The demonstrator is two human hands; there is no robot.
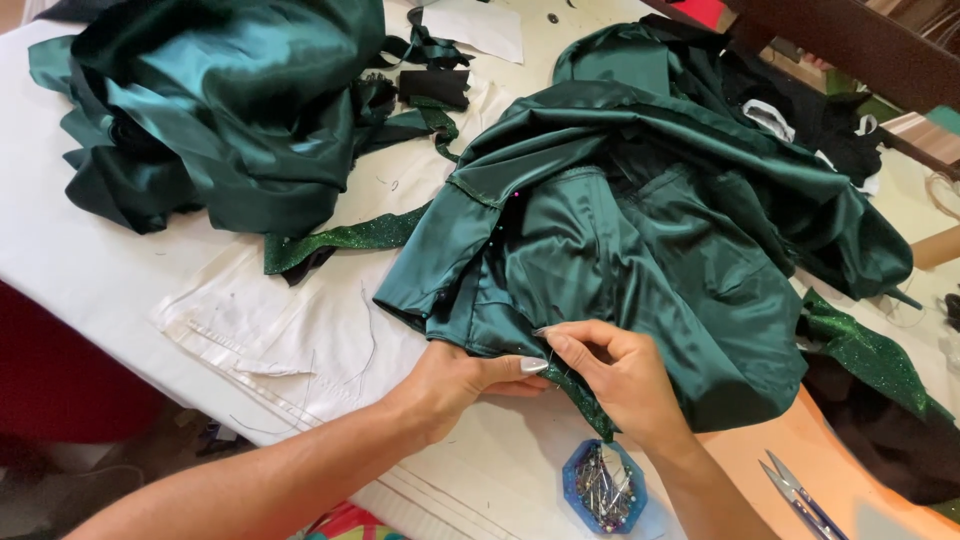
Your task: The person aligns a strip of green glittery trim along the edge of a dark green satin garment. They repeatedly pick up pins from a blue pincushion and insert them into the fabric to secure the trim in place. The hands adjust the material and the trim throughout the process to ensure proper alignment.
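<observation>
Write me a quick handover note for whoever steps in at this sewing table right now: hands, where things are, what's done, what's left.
Left hand: pinching the lower edge of the green satin garment against the white table.
Right hand: fingertips pinched at the same edge, on the glittery green trim; looks like a pin, too small to be sure.
Pin box: blue, open, just below the hands. Scissors to its right.
Done: a few pins already up the seam.
Left: the edge at the hands, apparently still being pinned.

A dark green satin garment (640, 250) is spread on the white-covered table (90, 270). A blue hexagonal plastic pin box (603, 487) is set before it, small metal scissors (800, 497) to the right. A heaped dark green satin bundle (220, 100) is piled behind, to the left.
</observation>
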